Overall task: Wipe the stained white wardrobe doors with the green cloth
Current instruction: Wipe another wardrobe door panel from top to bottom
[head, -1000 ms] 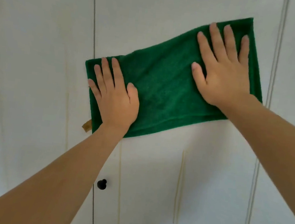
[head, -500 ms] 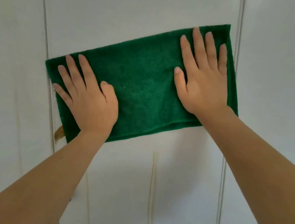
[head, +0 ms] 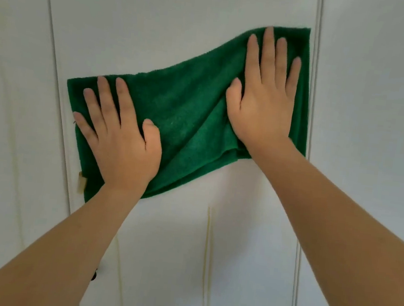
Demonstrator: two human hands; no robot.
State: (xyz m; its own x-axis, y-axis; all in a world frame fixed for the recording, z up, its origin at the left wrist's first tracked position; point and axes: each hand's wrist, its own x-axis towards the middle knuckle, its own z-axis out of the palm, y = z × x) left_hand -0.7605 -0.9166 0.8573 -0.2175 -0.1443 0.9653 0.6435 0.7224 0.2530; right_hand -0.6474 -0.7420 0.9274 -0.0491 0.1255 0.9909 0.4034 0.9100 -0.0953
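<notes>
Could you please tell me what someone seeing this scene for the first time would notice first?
The green cloth stands out, spread slantwise on the white wardrobe door. The left hand presses its lower left end flat, the right hand its upper right end. Below, a yellowish drip stain runs down the door.

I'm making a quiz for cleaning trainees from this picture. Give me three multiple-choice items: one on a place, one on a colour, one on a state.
1. Where does the yellowish drip stain run?
A. above the cloth
B. below the cloth
C. on the floor

2. What colour is the cloth?
A. green
B. blue
C. white

3. How does the right hand lie?
A. fisted
B. flat, fingers straight
C. off the cloth

Key: B, the streak runs down the wardrobe door under the cloth; A, it is dark green; B, like the left hand, it presses flat.
</notes>
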